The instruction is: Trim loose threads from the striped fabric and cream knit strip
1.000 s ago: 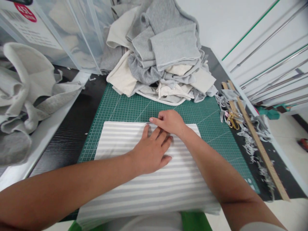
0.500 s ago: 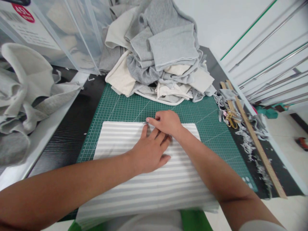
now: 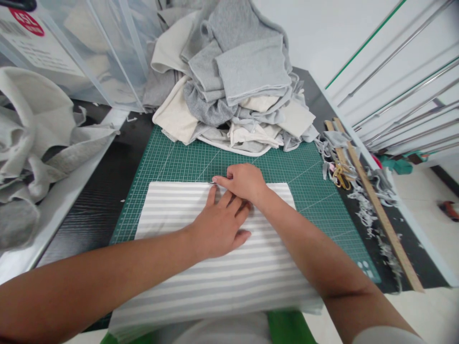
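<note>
A grey-and-white striped cloth (image 3: 215, 282) lies flat, its far edge running straight across the green cutting mat (image 3: 136, 200). My left hand (image 3: 220, 228) presses on the cloth with fingers spread, the fingertips close to that far edge. Just beyond and to the right, my right hand (image 3: 247, 181) is closed around a thin tool whose metal tip (image 3: 212, 182) pokes out past the thumb at the cloth's edge. Most of this tool is hidden in the hand, so its kind does not show. The two hands touch or overlap slightly at the fingers.
A heap of grey and cream fabric pieces (image 3: 236, 71) sits at the mat's far side. At right lie gold-handled scissors (image 3: 341, 177), a wooden ruler (image 3: 383, 210) and scraps (image 3: 366, 210). A clear plastic bin (image 3: 107, 62) and more fabric (image 3: 39, 124) stand at left.
The whole view has shifted slightly. Both hands and the striped cloth keep nearly the same places relative to each other.
</note>
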`<state>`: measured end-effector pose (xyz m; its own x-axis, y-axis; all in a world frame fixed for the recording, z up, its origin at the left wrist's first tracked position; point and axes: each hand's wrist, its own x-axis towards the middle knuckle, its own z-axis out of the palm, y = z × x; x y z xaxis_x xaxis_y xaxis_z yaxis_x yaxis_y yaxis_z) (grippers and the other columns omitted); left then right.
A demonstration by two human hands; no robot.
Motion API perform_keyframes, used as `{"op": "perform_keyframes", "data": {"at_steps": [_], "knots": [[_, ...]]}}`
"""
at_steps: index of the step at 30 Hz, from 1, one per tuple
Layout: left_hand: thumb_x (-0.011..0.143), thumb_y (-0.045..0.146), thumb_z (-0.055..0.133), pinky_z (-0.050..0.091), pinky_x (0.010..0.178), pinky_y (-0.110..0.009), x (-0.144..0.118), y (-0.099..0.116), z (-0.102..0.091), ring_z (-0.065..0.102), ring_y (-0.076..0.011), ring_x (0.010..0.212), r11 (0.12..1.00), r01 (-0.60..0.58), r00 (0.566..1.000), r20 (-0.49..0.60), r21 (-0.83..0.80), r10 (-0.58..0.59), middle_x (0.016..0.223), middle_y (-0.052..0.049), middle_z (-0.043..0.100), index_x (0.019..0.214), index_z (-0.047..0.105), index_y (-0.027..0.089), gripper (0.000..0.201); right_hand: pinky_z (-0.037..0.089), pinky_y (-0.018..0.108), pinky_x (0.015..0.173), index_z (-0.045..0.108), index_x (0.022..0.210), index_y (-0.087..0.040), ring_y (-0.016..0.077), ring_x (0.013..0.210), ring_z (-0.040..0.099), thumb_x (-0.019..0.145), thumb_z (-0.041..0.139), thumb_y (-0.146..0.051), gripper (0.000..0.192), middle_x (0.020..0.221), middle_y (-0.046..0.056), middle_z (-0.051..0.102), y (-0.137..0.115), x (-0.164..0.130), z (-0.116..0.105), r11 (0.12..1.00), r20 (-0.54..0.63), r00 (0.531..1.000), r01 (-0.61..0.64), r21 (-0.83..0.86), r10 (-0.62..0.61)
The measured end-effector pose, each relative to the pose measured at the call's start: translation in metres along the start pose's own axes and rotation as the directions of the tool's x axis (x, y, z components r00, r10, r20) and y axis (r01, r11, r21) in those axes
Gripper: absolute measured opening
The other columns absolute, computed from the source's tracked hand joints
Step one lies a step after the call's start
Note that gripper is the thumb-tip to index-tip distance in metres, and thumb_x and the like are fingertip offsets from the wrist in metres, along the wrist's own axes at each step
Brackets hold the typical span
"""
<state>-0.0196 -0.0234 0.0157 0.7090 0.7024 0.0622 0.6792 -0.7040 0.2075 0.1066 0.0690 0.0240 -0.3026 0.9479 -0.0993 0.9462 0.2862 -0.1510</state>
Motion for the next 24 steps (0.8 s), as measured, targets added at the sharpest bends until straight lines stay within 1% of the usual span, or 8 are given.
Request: {"op": "perform_keyframes", "data": {"at_steps": [5, 10, 13, 16, 19, 24], "knots": [[0.092, 0.056, 0.038, 0.017, 0.109, -0.065, 0.0, 0.0, 0.0, 0.029, -0.0366, 0.134, 1.0, -0.002, 1.0, 0.001, 0.005, 0.002, 0.142, -0.013, 0.043, 0.137, 0.047, 0.02, 0.058, 0.028, 0.029, 0.054, 0.068, 0.07, -0.021, 0.0186, 0.068, 0.059, 0.082, 0.044, -0.071, 0.056, 0.072, 0.006, 0.069, -0.001, 0.001, -0.002, 1.0, 0.001, 1.0, 0.013, -0.011, -0.013], [0.092, 0.056, 0.039, 0.016, 0.11, -0.065, 0.001, -0.001, 0.001, 0.029, -0.0359, 0.134, 1.0, -0.01, 1.0, 0.007, 0.004, 0.01, 0.142, -0.013, 0.044, 0.138, 0.046, 0.02, 0.058, 0.027, 0.029, 0.054, 0.067, 0.069, -0.022, 0.0172, 0.067, 0.058, 0.082, 0.045, -0.071, 0.055, 0.071, 0.004, 0.068, -0.001, 0.001, -0.003, 1.0, 0.007, 1.0, 0.002, 0.009, -0.002], [0.093, 0.055, 0.038, 0.017, 0.11, -0.065, 0.0, -0.001, 0.0, 0.029, -0.0356, 0.135, 1.0, -0.01, 1.0, 0.007, 0.008, 0.01, 0.143, -0.012, 0.043, 0.138, 0.045, 0.021, 0.058, 0.025, 0.029, 0.053, 0.065, 0.065, -0.021, 0.0155, 0.063, 0.055, 0.082, 0.043, -0.072, 0.058, 0.066, 0.002, 0.066, 0.001, 0.0, -0.001, 0.999, -0.029, 1.0, -0.004, 0.037, 0.005], [0.093, 0.055, 0.038, 0.018, 0.109, -0.065, 0.0, -0.001, 0.001, 0.028, -0.0359, 0.135, 1.0, -0.007, 1.0, 0.005, 0.017, 0.007, 0.144, -0.013, 0.042, 0.139, 0.044, 0.021, 0.058, 0.024, 0.028, 0.052, 0.062, 0.061, -0.021, 0.0132, 0.059, 0.051, 0.083, 0.04, -0.073, 0.061, 0.063, 0.001, 0.064, 0.004, -0.002, 0.001, 0.995, -0.064, 0.998, 0.009, 0.104, -0.002], [0.093, 0.056, 0.037, 0.017, 0.11, -0.065, 0.0, -0.001, 0.001, 0.028, -0.0358, 0.136, 1.0, -0.007, 1.0, 0.002, 0.02, 0.007, 0.144, -0.012, 0.041, 0.14, 0.044, 0.022, 0.059, 0.023, 0.028, 0.053, 0.062, 0.061, -0.021, 0.0118, 0.057, 0.049, 0.083, 0.041, -0.072, 0.06, 0.062, -0.001, 0.063, 0.007, -0.004, 0.004, 0.987, -0.091, 0.996, 0.016, 0.16, -0.001], [0.093, 0.057, 0.037, 0.017, 0.11, -0.065, 0.0, 0.0, 0.001, 0.028, -0.0362, 0.135, 1.0, -0.003, 1.0, 0.0, 0.022, 0.003, 0.145, -0.012, 0.04, 0.14, 0.044, 0.022, 0.059, 0.024, 0.027, 0.053, 0.062, 0.064, -0.021, 0.0112, 0.056, 0.05, 0.083, 0.043, -0.071, 0.056, 0.06, -0.002, 0.062, 0.009, -0.007, 0.008, 0.979, -0.134, 0.991, 0.019, 0.202, 0.008]]}}
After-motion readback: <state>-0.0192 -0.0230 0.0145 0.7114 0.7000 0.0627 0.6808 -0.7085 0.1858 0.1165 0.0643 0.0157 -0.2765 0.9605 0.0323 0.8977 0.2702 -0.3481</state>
